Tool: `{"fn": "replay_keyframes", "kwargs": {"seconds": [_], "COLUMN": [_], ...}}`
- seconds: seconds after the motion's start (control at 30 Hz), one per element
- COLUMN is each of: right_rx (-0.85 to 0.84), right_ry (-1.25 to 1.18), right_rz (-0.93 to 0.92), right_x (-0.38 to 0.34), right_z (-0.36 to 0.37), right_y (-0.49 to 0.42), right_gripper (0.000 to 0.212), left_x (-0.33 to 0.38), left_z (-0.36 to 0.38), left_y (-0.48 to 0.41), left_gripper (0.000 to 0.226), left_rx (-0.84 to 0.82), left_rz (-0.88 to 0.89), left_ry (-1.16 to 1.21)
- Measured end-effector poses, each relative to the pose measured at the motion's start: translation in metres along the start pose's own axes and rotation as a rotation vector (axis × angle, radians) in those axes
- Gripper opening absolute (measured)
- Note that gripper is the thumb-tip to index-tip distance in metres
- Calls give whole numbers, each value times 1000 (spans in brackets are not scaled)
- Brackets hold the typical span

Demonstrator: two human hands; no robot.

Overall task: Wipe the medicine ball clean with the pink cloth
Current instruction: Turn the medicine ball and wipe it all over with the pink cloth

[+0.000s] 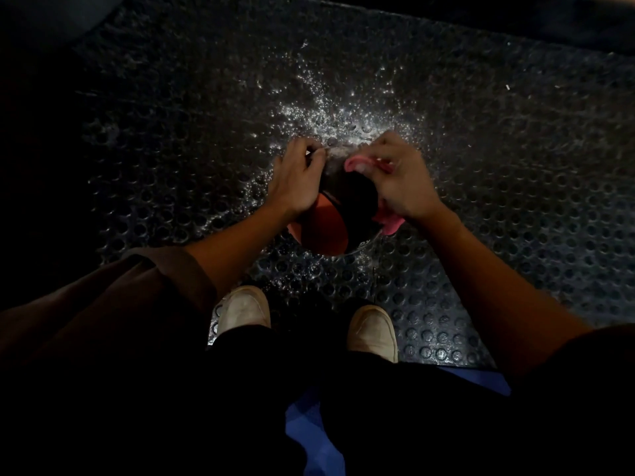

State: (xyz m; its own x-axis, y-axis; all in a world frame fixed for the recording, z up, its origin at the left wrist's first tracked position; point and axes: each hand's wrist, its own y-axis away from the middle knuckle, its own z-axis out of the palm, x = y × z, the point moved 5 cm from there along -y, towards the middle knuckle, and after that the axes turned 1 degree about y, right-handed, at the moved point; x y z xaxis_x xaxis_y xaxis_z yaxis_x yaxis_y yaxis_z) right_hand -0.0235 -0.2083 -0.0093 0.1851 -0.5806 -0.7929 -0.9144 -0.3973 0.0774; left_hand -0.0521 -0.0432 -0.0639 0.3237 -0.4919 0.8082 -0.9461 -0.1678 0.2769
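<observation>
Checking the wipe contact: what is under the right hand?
The pink cloth lies under the right hand, against the medicine ball. Its middle is covered by the hand; only two ends show.

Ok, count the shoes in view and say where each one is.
2. One pale shoe sits lower left of the medicine ball; the other shoe lower right. Both stand on the studded mat, heels hidden under dark trousers.
</observation>
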Motion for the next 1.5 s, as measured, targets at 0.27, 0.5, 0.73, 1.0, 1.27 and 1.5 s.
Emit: {"fn": "replay_keyframes", "kwargs": {"seconds": [0.27,0.5,0.73,1.0,1.27,1.5], "right_rx": [83,87,28,54,73,77], "right_ry": [121,-29,177,131,118,105], "right_rz": [70,8,-132,16,71,118], "right_x": [-7,-2,-9,-14,-5,0], "right_z": [4,3,23,27,23,21], "right_y": [3,1,-1,-13,-13,-19], "right_gripper": [22,20,34,30,35,27], "left_x": [-2,-10,-14,-17,-19,-13], "left_z": [-5,-25,-17,-18,-18,-14], "left_y": [-14,-7,3,10,11,5], "left_gripper": [30,39,32,29,36,41], "left_rx": [-78,159,202,171,112,56], "left_rz": [100,-82,-187,-50,67,75], "left_ry": [38,-72,83,99,60,22]}}
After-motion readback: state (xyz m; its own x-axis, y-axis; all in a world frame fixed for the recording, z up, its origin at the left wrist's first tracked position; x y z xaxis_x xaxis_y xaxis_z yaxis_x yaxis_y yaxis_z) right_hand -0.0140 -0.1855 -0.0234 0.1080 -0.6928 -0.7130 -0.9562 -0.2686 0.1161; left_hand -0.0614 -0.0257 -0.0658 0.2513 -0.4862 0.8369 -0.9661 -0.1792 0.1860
